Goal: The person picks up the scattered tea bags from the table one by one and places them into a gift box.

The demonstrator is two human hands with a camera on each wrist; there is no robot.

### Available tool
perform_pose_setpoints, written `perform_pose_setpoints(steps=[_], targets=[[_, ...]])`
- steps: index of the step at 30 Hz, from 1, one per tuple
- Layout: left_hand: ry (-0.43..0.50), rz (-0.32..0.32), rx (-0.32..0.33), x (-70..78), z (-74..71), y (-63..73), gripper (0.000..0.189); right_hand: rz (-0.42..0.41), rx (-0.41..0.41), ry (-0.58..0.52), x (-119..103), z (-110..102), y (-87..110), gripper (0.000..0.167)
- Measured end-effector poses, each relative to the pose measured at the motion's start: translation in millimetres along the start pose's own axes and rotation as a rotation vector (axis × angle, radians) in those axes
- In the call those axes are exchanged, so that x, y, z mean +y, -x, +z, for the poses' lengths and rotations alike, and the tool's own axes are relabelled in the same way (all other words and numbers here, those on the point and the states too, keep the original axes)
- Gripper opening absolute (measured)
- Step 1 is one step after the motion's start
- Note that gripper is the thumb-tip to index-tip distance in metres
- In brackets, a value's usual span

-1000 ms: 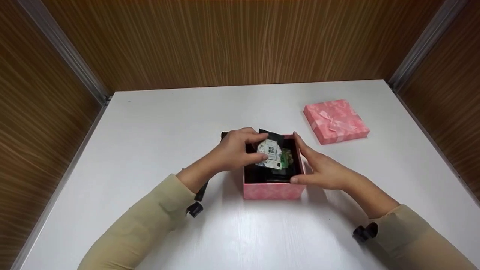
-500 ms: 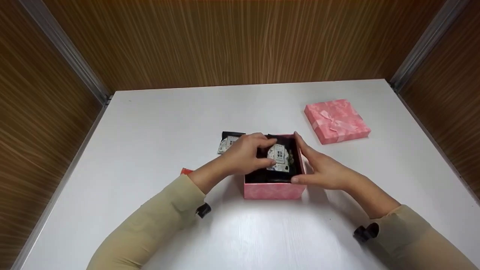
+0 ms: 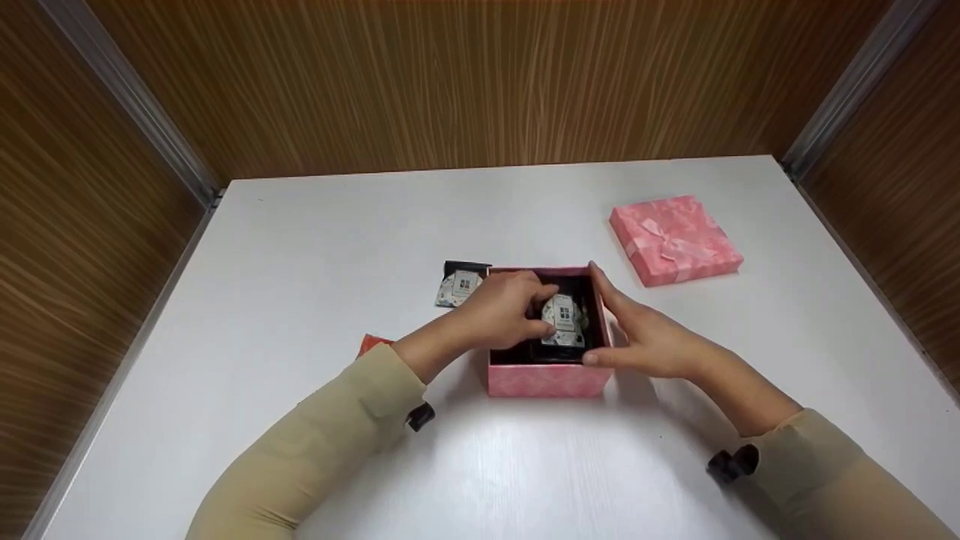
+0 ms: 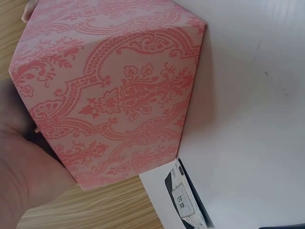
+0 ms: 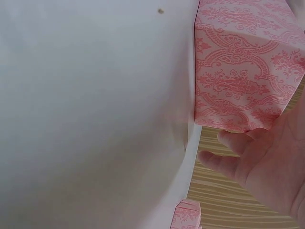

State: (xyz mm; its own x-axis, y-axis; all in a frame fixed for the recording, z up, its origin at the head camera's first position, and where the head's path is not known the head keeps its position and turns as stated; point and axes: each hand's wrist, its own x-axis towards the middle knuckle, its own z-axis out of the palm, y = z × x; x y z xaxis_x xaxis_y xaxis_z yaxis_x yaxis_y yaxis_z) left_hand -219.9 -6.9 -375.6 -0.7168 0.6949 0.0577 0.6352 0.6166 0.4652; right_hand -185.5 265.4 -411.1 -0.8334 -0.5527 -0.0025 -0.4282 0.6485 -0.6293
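A pink patterned gift box (image 3: 550, 380), lidless, stands mid-table in the head view, with dark contents inside. Within it, my left hand (image 3: 506, 309) pinches the left edge of a small black packet with a white printed label (image 3: 562, 321); the fingertips are partly hidden. My right hand (image 3: 643, 339) holds the box's right side, thumb at the near corner and a finger at the far one. Up close, the left wrist view shows the box wall (image 4: 124, 100) beside the left palm (image 4: 28, 171). In the right wrist view, the right hand's fingers (image 5: 238, 143) lie by the box (image 5: 243, 71).
The pink lid with a bow (image 3: 679, 241) lies at the back right. A similar black packet with a white label (image 3: 460, 285) lies left of the box. An orange-red item (image 3: 370, 343) shows partly behind the left forearm. Wooden panels (image 3: 480, 82) border the white table.
My left hand has moved right and down into the box with the packet, which now lies lower and farther right. The packet on the table has come into view. The right hand stays put.
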Motion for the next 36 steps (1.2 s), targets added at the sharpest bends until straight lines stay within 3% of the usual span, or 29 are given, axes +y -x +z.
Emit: perform_pose_setpoints(steps=[2,5,23,36], targets=[[-0.02,0.0,-0.007,0.1,0.6,-2.0,0.028,0.007,-0.001,0.0,0.4,0.3,-0.3,0.12],[-0.043,-0.003,-0.015,0.0,1.1,-4.7,0.038,0.01,-0.001,0.001,1.0,0.7,-0.6,0.12],[-0.213,-0.068,-0.109,7.7,1.8,-13.5,0.033,0.0,-0.004,-0.016,1.8,0.0,0.5,0.121],[-0.243,-0.085,-0.13,8.6,2.4,-12.8,0.03,0.003,-0.005,-0.012,1.3,0.1,0.0,0.121]])
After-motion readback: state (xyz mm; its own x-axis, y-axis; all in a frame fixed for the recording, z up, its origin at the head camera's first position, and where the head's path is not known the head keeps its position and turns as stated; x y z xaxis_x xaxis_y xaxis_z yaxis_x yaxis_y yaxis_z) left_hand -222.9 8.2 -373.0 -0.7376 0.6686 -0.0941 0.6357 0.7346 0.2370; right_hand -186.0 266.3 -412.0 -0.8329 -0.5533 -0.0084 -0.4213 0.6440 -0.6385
